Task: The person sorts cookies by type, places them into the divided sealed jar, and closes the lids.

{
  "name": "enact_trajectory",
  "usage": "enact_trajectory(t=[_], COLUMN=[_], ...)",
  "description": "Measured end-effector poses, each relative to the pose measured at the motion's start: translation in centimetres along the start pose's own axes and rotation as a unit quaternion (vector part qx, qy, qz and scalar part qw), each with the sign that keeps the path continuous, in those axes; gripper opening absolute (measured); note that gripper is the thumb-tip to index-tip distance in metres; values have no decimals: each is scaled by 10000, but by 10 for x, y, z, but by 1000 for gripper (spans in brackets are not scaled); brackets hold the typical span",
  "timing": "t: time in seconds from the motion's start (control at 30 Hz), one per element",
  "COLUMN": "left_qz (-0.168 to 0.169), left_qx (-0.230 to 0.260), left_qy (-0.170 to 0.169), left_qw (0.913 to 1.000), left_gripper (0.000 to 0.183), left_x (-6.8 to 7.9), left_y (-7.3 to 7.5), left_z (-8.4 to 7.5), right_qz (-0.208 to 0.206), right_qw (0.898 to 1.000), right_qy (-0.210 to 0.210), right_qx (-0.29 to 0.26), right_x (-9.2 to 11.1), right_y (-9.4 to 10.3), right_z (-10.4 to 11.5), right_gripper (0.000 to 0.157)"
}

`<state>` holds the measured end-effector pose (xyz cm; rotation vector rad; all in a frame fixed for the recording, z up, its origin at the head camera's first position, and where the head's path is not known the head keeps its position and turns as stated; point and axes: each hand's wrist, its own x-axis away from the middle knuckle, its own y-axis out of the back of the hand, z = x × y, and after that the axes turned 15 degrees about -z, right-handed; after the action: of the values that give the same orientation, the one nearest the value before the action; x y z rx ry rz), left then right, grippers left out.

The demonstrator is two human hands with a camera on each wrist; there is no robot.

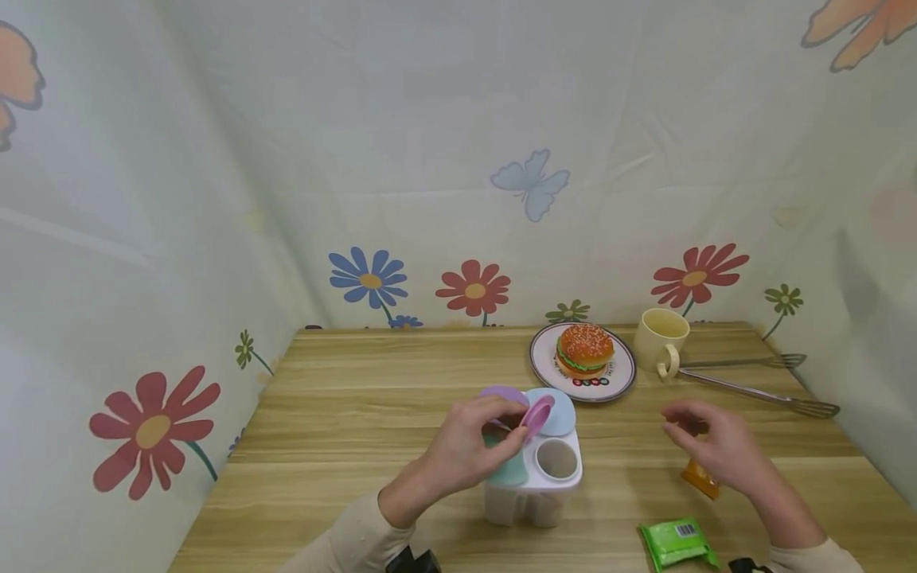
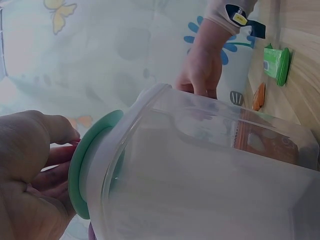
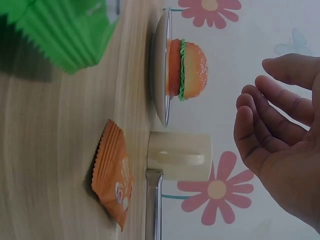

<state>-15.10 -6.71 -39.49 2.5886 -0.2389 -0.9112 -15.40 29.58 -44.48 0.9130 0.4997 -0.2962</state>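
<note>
My left hand [image 1: 462, 446] pinches a small pink round lid [image 1: 539, 417] between thumb and fingers, tilted over a storage box. The box [image 1: 517, 505] has clear walls and a white top with round openings. Purple [image 1: 504, 393], blue [image 1: 555, 412] and green [image 1: 507, 471] lids sit on three of them; the front right opening [image 1: 557, 459] is uncovered. Through the wall, the left wrist view shows an orange packet [image 2: 267, 142] inside. To the right, my right hand [image 1: 719, 446] hovers above the table, fingers loosely bent and holding nothing, over another orange packet [image 1: 700, 479].
A green packet [image 1: 677, 543] lies at the front right. Behind the box stands a plate [image 1: 543, 368] with a toy burger [image 1: 584, 350]. Beside it are a cream mug [image 1: 661, 338] and two long metal utensils, one a whisk-like tool [image 1: 759, 391]. Flowered cloth hangs around the table.
</note>
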Motion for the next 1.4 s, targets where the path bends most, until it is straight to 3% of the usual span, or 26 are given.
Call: enact_trajectory(t=[0.37, 0.53, 0.9, 1.2, 1.4], left_qz=[-27, -70, -66, -52, -52], left_qx=[6, 93, 45, 45, 52], left_qy=[-119, -195, -195, -204, -223], left_qw=[9999, 9997, 9998, 9998, 9997], left_gripper=[23, 21, 23, 23, 22], left_x=[0, 0, 0, -1, 0], left_y=[-1, 0, 1, 1, 0], left_z=[0, 1, 1, 0, 0], right_qz=[164, 449, 675, 1415, 1664], right_qw=[9985, 9963, 9938, 9848, 9804], right_qy=[-498, -680, -729, -862, -902], right_qx=[178, 279, 504, 525, 542], right_x=[4, 2, 4, 4, 6], right_y=[2, 3, 4, 9, 11], right_z=[-22, -29, -48, -60, -66], right_gripper=[21, 29, 35, 48, 51])
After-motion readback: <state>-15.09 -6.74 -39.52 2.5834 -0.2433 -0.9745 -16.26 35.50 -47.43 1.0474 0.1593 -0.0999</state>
